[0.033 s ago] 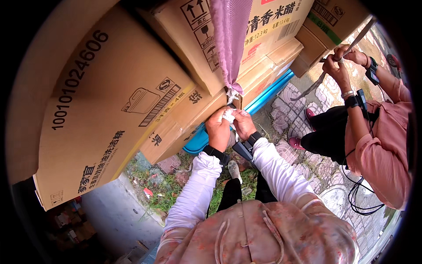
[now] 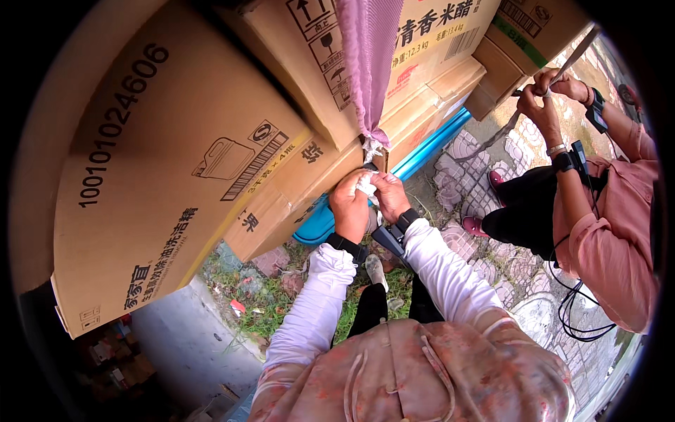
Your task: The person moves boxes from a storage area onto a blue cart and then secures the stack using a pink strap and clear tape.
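Head view, centre of the frame: my left hand (image 2: pixel 349 207) and my right hand (image 2: pixel 389 195) are pressed together, fingers of both clenched on a small white frayed cord end (image 2: pixel 365 184). Above it, the cord comes out of the gathered tip of a mauve woven cloth strip (image 2: pixel 369 67) hanging down from the top edge, over the stack of brown cardboard cartons (image 2: pixel 183 169) filling the upper left. A blue plastic pipe (image 2: pixel 429 149) runs diagonally beneath the boxes. I'd say this wants a tight pinch close to the knot, both thumbs bracing, pulling evenly so the frayed strands don't slip apart. Upper right, another person in a pink sleeve (image 2: pixel 605 239) holds a grey strap (image 2: pixel 566 63) taut with both hands; best I keep my tension steady against theirs.
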`<state>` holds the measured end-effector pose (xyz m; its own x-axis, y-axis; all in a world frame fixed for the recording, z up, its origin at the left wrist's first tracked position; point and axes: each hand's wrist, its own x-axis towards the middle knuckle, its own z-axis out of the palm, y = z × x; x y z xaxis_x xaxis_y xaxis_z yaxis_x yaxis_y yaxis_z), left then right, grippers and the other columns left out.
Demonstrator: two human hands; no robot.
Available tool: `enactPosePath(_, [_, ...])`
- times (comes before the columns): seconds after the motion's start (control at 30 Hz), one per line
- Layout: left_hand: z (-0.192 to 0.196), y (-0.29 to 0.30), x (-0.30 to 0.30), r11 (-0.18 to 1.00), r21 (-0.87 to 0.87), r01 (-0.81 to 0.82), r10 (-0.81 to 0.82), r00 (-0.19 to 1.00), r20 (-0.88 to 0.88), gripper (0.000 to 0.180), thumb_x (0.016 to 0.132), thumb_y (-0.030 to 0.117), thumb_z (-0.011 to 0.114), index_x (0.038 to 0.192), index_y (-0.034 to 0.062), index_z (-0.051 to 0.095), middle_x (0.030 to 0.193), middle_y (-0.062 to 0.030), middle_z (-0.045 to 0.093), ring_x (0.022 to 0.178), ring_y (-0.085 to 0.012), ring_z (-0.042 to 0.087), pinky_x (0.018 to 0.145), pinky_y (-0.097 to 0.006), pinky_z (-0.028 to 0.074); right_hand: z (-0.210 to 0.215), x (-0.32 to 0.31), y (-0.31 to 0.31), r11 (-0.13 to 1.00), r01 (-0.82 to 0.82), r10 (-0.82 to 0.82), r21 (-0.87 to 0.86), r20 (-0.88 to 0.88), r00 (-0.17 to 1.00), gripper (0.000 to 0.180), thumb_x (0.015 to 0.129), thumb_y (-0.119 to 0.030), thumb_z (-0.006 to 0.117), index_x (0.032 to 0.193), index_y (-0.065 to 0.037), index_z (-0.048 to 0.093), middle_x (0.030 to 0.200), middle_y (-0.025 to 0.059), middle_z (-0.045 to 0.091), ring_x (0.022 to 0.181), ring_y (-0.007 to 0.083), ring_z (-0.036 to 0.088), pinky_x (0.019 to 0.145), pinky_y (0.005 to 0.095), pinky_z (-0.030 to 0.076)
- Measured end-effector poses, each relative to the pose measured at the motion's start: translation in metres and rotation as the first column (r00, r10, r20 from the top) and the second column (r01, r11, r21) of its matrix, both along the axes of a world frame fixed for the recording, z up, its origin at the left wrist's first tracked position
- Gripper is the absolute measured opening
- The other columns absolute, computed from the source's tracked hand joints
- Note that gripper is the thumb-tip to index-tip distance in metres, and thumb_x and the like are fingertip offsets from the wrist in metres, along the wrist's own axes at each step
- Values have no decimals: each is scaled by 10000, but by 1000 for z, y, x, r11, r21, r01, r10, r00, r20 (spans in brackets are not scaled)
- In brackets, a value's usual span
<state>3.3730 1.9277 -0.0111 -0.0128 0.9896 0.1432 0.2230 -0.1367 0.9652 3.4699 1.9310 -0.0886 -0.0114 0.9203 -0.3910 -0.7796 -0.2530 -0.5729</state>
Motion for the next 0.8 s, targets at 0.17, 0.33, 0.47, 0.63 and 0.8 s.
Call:
enactPosePath(0.17, [-8,-26,-15,938,-343,58,62,942,330,297,940,161,471,1191,23,550,939,-64,635,832,-122,568,744,-255,432,17,-10,4,980,181,-167,-77,160,973,160,765,-80,693,668,-48,570,674,20,593,624,97,536,613,236,438])
enactPosePath(0.33, [3,-60,-40,777,-559,289,120,804,582,319,961,249,441,1179,21,482,877,-46,585,837,-107,526,775,-263,381,15,-10,6,977,162,-115,-139,297,948,154,716,-100,713,647,-90,577,616,-37,529,562,65,429,553,231,335])
enactPosePath(0.47, [-5,-81,-102,653,-602,459,-236,879,414,199,897,185,551,978,12,608,779,12,531,743,-64,490,704,-222,396,18,-6,5,981,121,-63,-154,336,940,135,715,-129,708,672,-102,583,637,-39,543,582,73,449,580,243,349])
enactPosePath(0.63, [-42,-82,-159,986,9,165,-80,525,-847,176,797,193,635,900,55,672,881,-116,628,813,-273,600,749,-335,449,18,-2,3,983,80,-24,-165,316,949,121,718,-140,703,707,-110,586,701,-39,578,655,79,493,635,253,370])
enactPosePath(0.8, [-117,-64,-129,965,-67,-254,145,728,-670,204,796,127,600,947,9,669,825,-136,647,742,-286,610,697,-358,470,21,-1,3,990,47,-3,-136,305,952,102,735,-135,692,729,-109,593,715,-35,590,670,81,510,659,265,393])
